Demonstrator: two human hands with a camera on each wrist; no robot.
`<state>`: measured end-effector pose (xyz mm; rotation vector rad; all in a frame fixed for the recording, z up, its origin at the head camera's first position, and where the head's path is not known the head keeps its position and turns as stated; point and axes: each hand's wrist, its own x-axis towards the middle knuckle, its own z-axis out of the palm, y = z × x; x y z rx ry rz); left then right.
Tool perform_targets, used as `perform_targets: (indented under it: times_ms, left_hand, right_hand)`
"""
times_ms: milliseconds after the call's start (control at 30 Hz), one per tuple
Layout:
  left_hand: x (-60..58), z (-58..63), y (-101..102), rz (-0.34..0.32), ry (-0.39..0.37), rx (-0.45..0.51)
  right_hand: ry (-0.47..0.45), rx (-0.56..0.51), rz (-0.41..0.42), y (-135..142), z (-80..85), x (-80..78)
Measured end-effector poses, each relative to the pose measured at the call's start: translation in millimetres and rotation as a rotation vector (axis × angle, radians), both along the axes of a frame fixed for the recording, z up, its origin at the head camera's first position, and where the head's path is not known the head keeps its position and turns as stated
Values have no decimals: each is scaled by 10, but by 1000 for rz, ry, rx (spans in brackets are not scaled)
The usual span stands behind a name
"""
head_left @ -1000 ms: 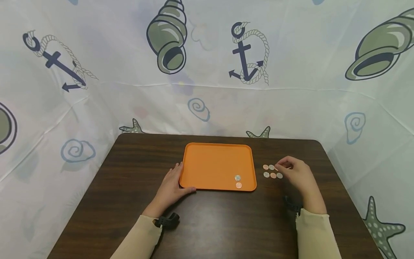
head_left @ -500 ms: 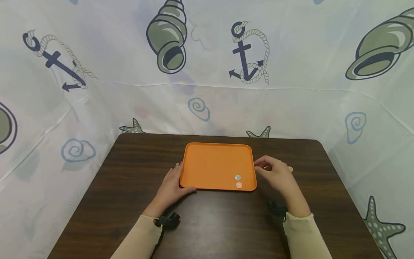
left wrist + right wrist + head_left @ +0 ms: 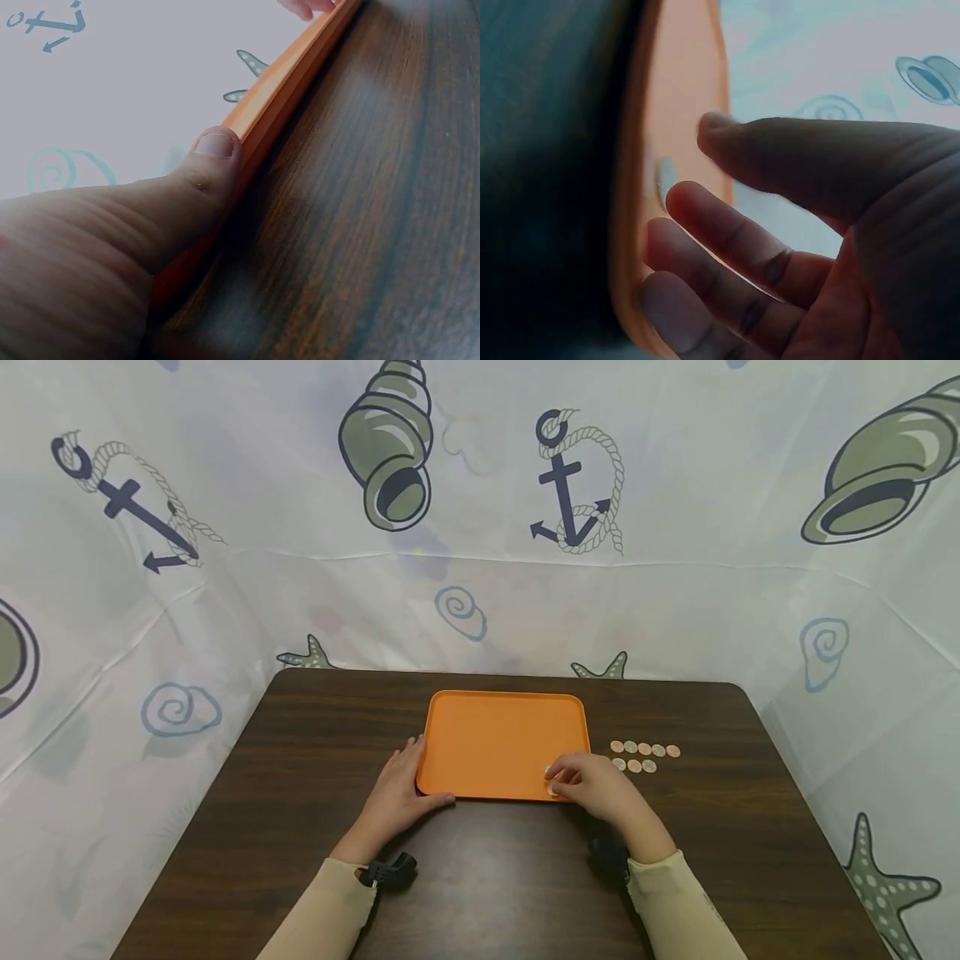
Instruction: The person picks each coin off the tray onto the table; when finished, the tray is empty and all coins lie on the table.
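In the head view, my left hand (image 3: 395, 785) holds the front left corner of an orange tray (image 3: 495, 727). Its fingers lie along the left edge and its thumb (image 3: 214, 150) rests against the front rim. My right hand (image 3: 596, 785) is over the tray's front right corner, beside a silver-coloured coin (image 3: 548, 771) and a copper-coloured coin (image 3: 552, 790), both partly hidden by it. In the right wrist view, thumb and fingers stand apart with nothing visible between them, the fingertips near a silver coin (image 3: 666, 176).
Right of the tray, a row of several alternating copper and silver coins (image 3: 644, 749) lies on the dark wooden table (image 3: 480, 877). A shorter row of three coins (image 3: 634, 766) sits in front of it. A patterned cloth (image 3: 487, 527) hangs behind.
My right hand has moved left from the coins on the table to the tray's front right corner. The coin rows are uncovered again. My left hand and the tray have stayed put.
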<state>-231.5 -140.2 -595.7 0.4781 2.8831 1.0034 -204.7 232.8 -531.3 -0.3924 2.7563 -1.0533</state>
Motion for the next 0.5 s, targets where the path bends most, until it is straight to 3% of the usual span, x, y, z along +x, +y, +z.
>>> perform_targets:
  times_ms: [133,500]
  left_hand:
    - [3,5,5,1,1,2]
    - [8,5,1,1,12,2]
  right_hand:
    - [21,50,43,-46,-74,-22]
    - [42,101,-29,-89,-142,-47]
